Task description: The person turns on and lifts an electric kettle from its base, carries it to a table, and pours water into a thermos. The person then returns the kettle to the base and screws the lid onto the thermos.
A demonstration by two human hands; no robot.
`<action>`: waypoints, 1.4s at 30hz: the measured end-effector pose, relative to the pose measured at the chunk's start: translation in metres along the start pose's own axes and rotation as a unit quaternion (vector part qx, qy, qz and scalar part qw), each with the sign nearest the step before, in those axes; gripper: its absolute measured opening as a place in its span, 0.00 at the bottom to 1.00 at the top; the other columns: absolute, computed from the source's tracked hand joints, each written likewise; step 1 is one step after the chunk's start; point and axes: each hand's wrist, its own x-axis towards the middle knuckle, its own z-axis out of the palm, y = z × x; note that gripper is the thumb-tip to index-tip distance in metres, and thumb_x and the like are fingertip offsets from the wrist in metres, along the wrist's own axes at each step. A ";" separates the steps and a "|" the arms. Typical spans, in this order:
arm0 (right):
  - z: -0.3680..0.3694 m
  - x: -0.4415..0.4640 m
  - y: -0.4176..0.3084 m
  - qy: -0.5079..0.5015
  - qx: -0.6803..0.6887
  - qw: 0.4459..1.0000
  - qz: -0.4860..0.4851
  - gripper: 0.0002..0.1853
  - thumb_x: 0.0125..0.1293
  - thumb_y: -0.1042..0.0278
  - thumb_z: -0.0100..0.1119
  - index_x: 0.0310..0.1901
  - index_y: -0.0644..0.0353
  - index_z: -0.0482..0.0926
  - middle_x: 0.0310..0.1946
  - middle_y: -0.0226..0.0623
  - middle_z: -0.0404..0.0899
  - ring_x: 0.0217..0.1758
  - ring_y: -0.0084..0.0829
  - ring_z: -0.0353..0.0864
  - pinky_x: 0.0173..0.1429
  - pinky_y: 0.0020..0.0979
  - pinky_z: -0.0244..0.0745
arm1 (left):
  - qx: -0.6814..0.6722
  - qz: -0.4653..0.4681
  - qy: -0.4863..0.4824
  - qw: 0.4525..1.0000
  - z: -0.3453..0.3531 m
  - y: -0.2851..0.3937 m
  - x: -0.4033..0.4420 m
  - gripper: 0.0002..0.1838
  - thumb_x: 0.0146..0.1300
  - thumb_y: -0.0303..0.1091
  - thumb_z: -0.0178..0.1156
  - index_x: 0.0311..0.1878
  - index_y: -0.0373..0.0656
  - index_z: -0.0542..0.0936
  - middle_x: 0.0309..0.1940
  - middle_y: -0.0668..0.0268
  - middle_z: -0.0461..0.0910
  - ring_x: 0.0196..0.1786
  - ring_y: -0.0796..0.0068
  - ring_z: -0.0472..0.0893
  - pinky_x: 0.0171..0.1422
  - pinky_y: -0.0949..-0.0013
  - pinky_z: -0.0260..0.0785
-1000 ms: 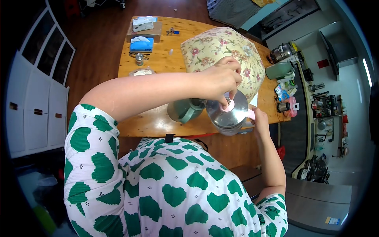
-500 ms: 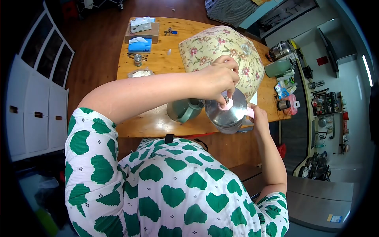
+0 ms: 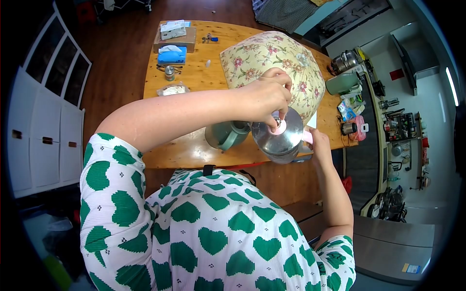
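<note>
As left fingers (image 3: 283, 107) pinch a knob (image 3: 278, 130) and right fingers (image 3: 316, 137) grip a handle (image 3: 307, 137), a wooden table (image 3: 206, 60) stands on floorboards (image 3: 119, 53).

There are two hands (image 3: 269, 99), one pink-handled pot (image 3: 281, 159), one lid (image 3: 290, 138), two green jugs (image 3: 214, 136), one floral food cover (image 3: 274, 56), one blue tissue pack (image 3: 171, 57), one cardboard box (image 3: 190, 40), one small jar (image 3: 169, 74) and one wooden table (image 3: 208, 53).

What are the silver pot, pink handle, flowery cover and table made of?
Silver pot: probably polished metal, from its grey sheen and bright glints.
Pink handle: likely plastic, by its even colour; finish too small to judge.
Flowery cover: seems matte printed fabric, softly panelled, though plastic sheeting is possible.
Table: looks like varnished wood, with grain and glossy reflections.
</note>
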 end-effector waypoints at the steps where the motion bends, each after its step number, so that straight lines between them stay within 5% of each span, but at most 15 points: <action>1: 0.000 0.000 -0.001 -0.001 0.000 1.000 0.000 0.18 0.73 0.56 0.55 0.29 0.58 0.85 0.22 0.26 0.79 0.24 0.17 0.69 0.30 0.24 0.58 | -0.001 -0.001 -0.001 1.000 0.000 0.000 0.000 0.15 0.40 0.44 0.81 0.33 0.51 0.94 0.37 0.70 0.85 0.66 0.60 0.73 0.80 0.48 0.50; 42: 0.002 0.001 -0.009 -0.008 -0.028 1.000 -0.010 0.21 0.74 0.55 0.52 0.32 0.61 0.85 0.21 0.26 0.75 0.25 0.19 0.68 0.31 0.26 0.59 | -0.018 -0.015 -0.008 1.000 -0.007 0.002 -0.002 0.16 0.39 0.41 0.82 0.32 0.44 0.93 0.31 0.65 0.88 0.62 0.62 0.76 0.81 0.49 0.52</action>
